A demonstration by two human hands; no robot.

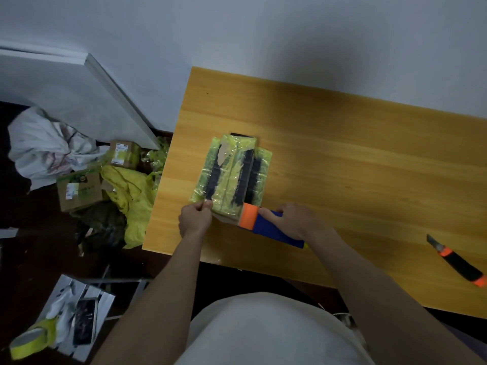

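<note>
Pinch of left hand (196,218) on crinkly yellow-taped parcel (232,172); right hand (295,219) around blue-orange, perhaps cardboard, box (266,227).

You can read no text here. The white labels (118,154) on the cardboard boxes (84,192) at nine o'clock are too blurred.

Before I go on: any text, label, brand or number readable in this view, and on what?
Nothing here is legible.
Near carton's label: too blurred to read.
Far carton's label: too small to read.
No lettering visible on the taped parcel, blue and orange box or knife.
</note>
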